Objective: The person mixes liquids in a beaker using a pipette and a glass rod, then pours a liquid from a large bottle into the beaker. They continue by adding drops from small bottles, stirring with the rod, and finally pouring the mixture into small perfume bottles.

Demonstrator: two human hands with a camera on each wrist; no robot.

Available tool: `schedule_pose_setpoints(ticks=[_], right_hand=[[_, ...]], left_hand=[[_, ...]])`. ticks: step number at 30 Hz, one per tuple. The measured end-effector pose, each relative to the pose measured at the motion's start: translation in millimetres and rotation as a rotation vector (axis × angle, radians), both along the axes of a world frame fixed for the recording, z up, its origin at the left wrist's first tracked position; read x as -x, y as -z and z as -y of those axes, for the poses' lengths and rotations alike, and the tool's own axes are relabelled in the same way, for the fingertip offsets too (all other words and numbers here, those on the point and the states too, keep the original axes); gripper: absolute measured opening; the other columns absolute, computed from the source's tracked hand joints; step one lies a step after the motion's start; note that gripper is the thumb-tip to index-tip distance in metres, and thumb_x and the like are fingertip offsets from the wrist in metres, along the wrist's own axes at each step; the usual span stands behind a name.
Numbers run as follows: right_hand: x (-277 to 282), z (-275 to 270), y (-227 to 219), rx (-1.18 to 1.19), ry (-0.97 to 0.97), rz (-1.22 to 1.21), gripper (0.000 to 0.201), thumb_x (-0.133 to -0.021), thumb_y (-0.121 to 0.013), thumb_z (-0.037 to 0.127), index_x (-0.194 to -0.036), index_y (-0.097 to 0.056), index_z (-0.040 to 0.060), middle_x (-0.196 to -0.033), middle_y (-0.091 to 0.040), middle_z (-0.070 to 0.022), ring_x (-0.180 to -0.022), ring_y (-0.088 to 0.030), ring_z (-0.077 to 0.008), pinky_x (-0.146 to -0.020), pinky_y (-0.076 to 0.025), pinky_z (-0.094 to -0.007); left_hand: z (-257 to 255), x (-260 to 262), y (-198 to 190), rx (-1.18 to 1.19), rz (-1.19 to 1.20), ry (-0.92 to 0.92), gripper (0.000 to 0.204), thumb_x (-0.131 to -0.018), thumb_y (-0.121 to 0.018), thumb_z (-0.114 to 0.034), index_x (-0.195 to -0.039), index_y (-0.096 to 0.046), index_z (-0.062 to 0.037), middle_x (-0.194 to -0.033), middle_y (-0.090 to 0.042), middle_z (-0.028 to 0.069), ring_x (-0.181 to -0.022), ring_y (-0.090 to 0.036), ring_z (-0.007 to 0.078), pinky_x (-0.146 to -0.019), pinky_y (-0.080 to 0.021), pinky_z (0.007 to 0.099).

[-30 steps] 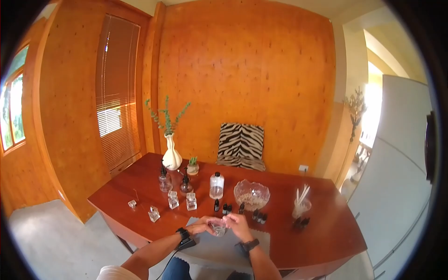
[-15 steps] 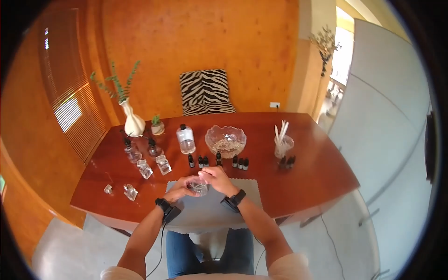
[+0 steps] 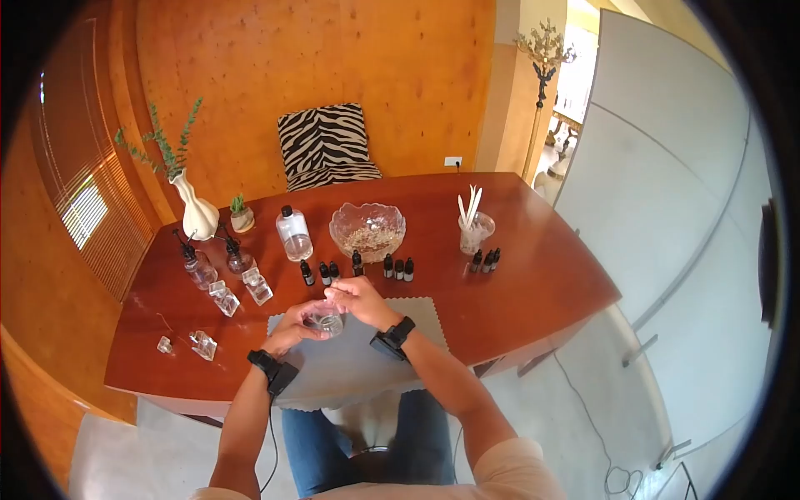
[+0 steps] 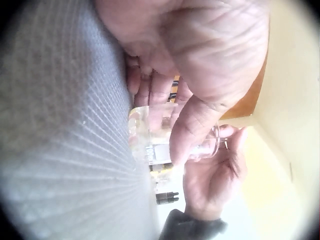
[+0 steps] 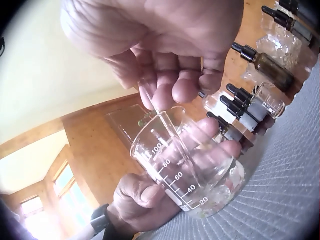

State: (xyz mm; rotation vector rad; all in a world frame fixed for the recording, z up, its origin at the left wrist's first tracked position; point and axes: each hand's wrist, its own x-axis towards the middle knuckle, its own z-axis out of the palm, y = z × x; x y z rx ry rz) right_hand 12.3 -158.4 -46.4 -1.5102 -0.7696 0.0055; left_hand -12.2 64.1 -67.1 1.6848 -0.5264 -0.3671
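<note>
The left hand [image 3: 292,331] grips the beaker [image 5: 177,176], best held level. The right hand [image 3: 362,302] pinches a clear rod [image 5: 173,131]; stir gently.

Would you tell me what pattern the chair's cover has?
Black and white zebra stripes on the chair cover, clearest in the head view.

Daylight glares through the opening [image 3: 578,75] at the head view's upper right and glows on the blinds [image 3: 87,208] at left; the table [image 3: 533,275] carries a soft sheen. Black corners and bowed edges show lens distortion. The left wrist view is hazy, washed out at lower centre. In the right wrist view, windows [image 5: 65,182] blow out lower left, while the beaker's [image 5: 185,172] markings read clearly.
</note>
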Motion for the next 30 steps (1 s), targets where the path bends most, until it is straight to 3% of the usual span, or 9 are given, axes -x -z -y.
schedule_pose_setpoints(ticks=[4, 7, 9, 15, 20, 23, 30], right_hand=[[-2.7, -0.2, 6.6, -0.042, 0.016, -0.012, 0.029, -0.102, -0.062, 0.019, -0.08, -0.059, 0.0005, -0.064, -0.049, 0.0002, -0.062, -0.046, -0.0067, -0.055, -0.039, -0.0287], [-14.5, -6.2, 13.7, 0.032, 0.144, -0.011, 0.032, -0.101, -0.063, 0.02, -0.076, -0.056, 0.0008, -0.062, -0.049, -0.0021, -0.061, -0.047, -0.0072, -0.053, -0.039, -0.0305], [-7.1, -7.4, 10.2, 0.016, 0.166, 0.028, 0.034, -0.1, -0.063, 0.018, -0.075, -0.053, -0.0024, -0.059, -0.046, -0.0028, -0.06, -0.04, -0.0076, -0.053, -0.037, -0.0315], [-4.4, -8.8, 8.4, 0.064, 0.232, 0.063, 0.036, -0.099, -0.064, 0.017, -0.073, -0.051, -0.0038, -0.058, -0.044, -0.0062, -0.06, -0.039, -0.0071, -0.052, -0.035, -0.0321], [-3.2, -8.7, 13.4, 0.068, 0.175, 0.044, 0.035, -0.1, -0.064, 0.018, -0.074, -0.054, -0.0028, -0.059, -0.047, -0.0041, -0.06, -0.041, -0.0064, -0.052, -0.036, -0.0301], [-2.7, -7.0, 15.0, 0.062, 0.126, 0.04, 0.034, -0.101, -0.063, 0.021, -0.076, -0.057, -0.0015, -0.061, -0.051, -0.0006, -0.061, -0.044, -0.0056, -0.053, -0.038, -0.0281], [-5.4, 2.3, 10.1, 0.02, 0.053, -0.048, 0.031, -0.102, -0.062, 0.024, -0.085, -0.068, -0.0008, -0.066, -0.058, -0.0002, -0.061, -0.054, -0.0076, -0.056, -0.042, -0.0249]], left_hand=[[-1.0, 0.7, 3.2, 0.02, -0.005, 0.029, 0.068, -0.074, -0.082, 0.003, -0.138, -0.059, -0.0029, -0.129, -0.066, 0.0051, -0.123, -0.055, 0.015, -0.101, -0.045, 0.0312], [-3.0, -7.5, -11.2, -0.016, 0.023, 0.003, 0.068, -0.075, -0.082, 0.003, -0.139, -0.058, -0.002, -0.13, -0.065, 0.0055, -0.123, -0.055, 0.0153, -0.102, -0.045, 0.0315], [-1.4, 1.6, -2.1, 0.036, 0.01, 0.046, 0.068, -0.076, -0.082, 0.003, -0.139, -0.058, -0.0017, -0.131, -0.065, 0.0055, -0.123, -0.055, 0.0151, -0.103, -0.045, 0.0318], [-1.2, 2.3, -2.0, 0.005, -0.089, 0.019, 0.072, -0.076, -0.083, 0.002, -0.142, -0.055, -0.0017, -0.135, -0.063, 0.0079, -0.124, -0.057, 0.0166, -0.104, -0.047, 0.0333], [-4.8, -2.1, 2.2, 0.051, -0.078, 0.023, 0.073, -0.076, -0.083, 0.003, -0.143, -0.056, -0.0045, -0.135, -0.063, 0.0084, -0.126, -0.056, 0.0171, -0.105, -0.047, 0.0333], [-2.5, 2.5, -5.8, 0.051, -0.019, 0.021, 0.064, -0.076, -0.081, 0.004, -0.136, -0.061, -0.0052, -0.128, -0.067, 0.0034, -0.117, -0.06, 0.0143, -0.092, -0.051, 0.0297], [-4.6, -2.1, 3.9, 0.108, -0.02, 0.045, 0.073, -0.074, -0.083, 0.001, -0.142, -0.058, -0.0091, -0.131, -0.066, 0.0035, -0.12, -0.059, 0.0149, -0.093, -0.05, 0.0323]])
